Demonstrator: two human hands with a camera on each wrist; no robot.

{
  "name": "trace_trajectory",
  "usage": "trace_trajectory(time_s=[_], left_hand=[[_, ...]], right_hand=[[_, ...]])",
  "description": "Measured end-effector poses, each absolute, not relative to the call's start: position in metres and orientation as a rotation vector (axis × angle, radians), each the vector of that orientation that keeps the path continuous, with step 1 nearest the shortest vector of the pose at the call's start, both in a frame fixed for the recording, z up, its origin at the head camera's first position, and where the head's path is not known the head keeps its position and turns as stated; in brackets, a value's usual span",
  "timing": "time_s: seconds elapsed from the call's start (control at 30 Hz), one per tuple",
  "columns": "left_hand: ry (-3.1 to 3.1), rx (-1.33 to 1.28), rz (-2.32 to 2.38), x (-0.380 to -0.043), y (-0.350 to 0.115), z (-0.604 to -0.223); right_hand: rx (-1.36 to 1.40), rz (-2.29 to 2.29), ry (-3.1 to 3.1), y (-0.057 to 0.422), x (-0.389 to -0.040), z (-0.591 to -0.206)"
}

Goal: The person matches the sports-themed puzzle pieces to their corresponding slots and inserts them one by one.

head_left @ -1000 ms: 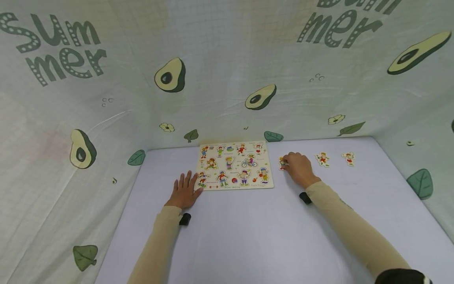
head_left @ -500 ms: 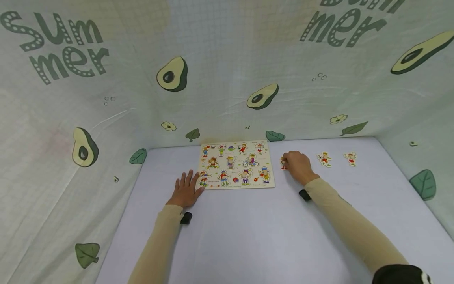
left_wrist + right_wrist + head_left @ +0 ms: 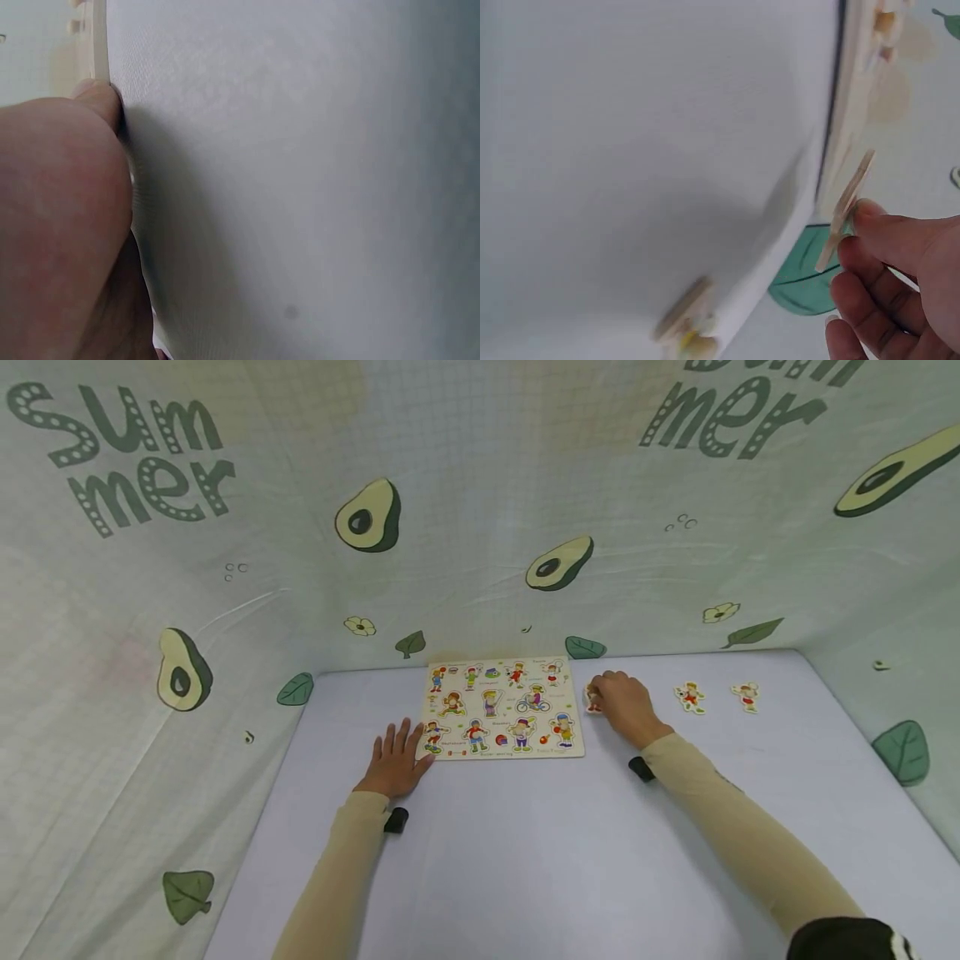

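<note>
The place looks like a screened-off booth. Avocado-printed cloth (image 3: 450, 502) encloses the white table (image 3: 517, 860) at nine, twelve and three o'clock.

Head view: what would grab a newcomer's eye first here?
The cloth, printed with big avocados, fills the upper part. Below it, a colourful board lies towards the white table's far edge, the left hand at its near left corner. Right of the board, the right hand pinches a piece.
</note>
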State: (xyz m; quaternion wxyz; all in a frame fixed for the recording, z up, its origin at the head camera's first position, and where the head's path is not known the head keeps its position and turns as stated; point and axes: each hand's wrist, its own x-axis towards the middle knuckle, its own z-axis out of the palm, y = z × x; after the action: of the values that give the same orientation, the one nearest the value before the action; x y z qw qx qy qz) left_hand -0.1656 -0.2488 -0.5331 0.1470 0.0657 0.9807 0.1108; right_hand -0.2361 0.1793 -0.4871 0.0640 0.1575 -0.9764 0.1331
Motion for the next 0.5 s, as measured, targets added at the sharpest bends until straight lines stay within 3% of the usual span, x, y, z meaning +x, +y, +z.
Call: trace_trajectory(time_s=[0.5], left_hand=[[2.793, 0.177, 0.316, -0.164, -0.244, -0.525]], right_hand=[[0.589, 0.420, -2.899, 0.124, -0.249, -0.464]])
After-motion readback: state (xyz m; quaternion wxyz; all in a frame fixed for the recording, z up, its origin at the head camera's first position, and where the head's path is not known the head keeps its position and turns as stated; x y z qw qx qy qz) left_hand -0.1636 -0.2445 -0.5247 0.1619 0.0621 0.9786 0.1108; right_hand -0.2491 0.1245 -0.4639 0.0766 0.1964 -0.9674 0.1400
